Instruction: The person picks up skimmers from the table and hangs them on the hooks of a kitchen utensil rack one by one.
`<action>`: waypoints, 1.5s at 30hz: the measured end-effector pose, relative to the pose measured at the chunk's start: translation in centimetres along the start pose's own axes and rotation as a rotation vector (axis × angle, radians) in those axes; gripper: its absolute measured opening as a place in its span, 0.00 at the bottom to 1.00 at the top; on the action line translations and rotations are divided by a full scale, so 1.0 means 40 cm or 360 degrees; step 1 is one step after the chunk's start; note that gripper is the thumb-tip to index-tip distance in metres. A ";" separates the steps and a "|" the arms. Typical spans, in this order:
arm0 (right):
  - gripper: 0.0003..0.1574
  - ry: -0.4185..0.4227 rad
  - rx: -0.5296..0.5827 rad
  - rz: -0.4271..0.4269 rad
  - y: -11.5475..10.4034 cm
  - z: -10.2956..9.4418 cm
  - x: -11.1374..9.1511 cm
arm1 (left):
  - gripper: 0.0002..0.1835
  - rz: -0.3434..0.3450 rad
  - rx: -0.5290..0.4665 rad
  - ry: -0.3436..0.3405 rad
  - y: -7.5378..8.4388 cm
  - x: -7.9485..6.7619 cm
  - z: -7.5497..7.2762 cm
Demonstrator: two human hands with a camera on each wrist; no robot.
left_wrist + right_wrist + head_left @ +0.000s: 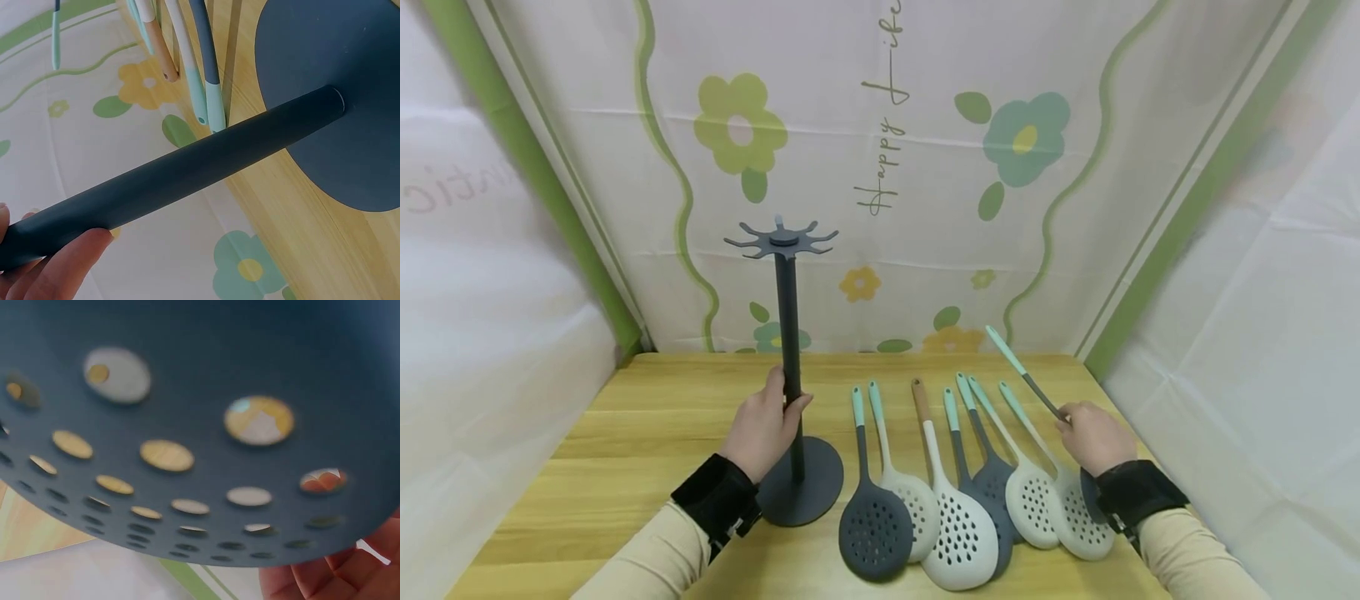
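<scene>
White cloth backdrop [925, 250] with printed green, teal and yellow flowers and the words "Happy Life"; white side sheets with green edging; pale yellow wood-grain table [662, 408] in front. Dark grey utensil stand [787, 317], slim round pole, flat disc base, ring of thin curved hooks on top, stands upright on the table, left of all the skimmers. Left hand [765, 433] grips its pole low, just above the base, thumb and fingers closed round it; left wrist view shows the same.

Right hand [1097, 437] holds a dark grey perforated skimmer with a mint-green handle end [1045, 395], off the table at the far right, handle end pointing up and left. Head mostly hidden behind the hand and wrist in the head view; right wrist view is filled by its holed bowl, fingers at lower right.

Seven more skimmers lie between the hands, handles toward the backdrop. Left to right by handle: dark grey with mint end [876, 533], cream with mint end [923, 510], white with brown handle [960, 546], two dark grey with mint ends [994, 477], two cream with mint ends [1032, 506]. Several heads overlap in view. Both wrists wear black straps [718, 500] over beige sleeves [647, 554].
</scene>
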State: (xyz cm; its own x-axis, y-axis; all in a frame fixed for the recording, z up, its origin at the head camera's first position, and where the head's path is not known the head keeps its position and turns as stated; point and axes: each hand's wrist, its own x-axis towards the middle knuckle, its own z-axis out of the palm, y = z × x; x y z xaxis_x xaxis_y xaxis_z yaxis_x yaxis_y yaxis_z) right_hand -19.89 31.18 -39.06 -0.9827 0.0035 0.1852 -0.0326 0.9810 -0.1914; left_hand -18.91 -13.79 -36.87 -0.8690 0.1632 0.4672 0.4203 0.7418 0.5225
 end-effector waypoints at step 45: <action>0.13 0.0208 0.0019 -0.0165 -0.087 -0.028 -0.021 | 0.16 -0.0042 0.0016 -0.0008 0.001 0.002 0.001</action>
State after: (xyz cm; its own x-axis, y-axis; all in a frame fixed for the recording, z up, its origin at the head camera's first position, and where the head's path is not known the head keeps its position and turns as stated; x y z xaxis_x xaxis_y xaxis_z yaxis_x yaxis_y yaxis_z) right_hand -18.73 27.98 -37.49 -0.9419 -0.0718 0.3282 -0.1356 0.9750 -0.1759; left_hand -18.98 -13.73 -36.86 -0.8809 0.1468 0.4500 0.3948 0.7523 0.5274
